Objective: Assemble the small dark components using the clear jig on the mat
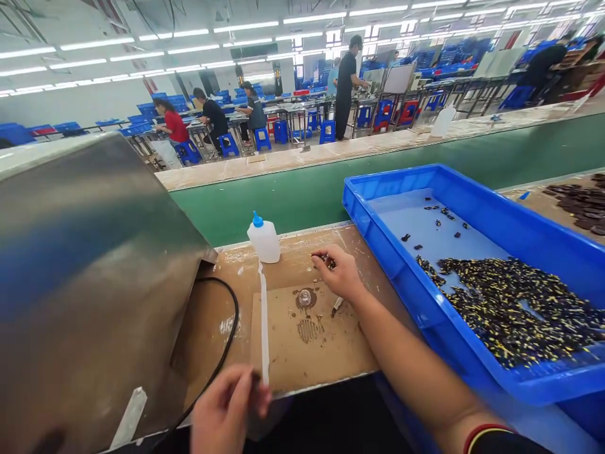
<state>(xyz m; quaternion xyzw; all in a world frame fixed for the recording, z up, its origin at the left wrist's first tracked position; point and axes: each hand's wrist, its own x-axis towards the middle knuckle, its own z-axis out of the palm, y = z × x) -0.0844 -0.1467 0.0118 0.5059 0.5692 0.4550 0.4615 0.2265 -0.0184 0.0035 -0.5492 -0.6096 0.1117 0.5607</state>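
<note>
My right hand (pixel 341 273) rests on the worn brown bench, its fingers curled round several small dark parts (pixel 327 260). My left hand (pixel 229 410) is at the bench's near edge, pinching the near end of a long white strip (pixel 263 315) that runs up toward a small white squeeze bottle with a blue cap (pixel 265 239). Between the hands lies a cardboard mat (pixel 302 340) with a small round clear piece (pixel 305 297) and a ridged glue patch (pixel 309 328).
A big blue bin (pixel 378 189) at right holds a heap of small black and yellow parts (pixel 510 309). A tilted metal machine cover (pixel 80 265) fills the left, with a black cable (pixel 227 343). A green conveyor belt (pixel 293 198) runs behind. Several seated and standing workers are in the far background.
</note>
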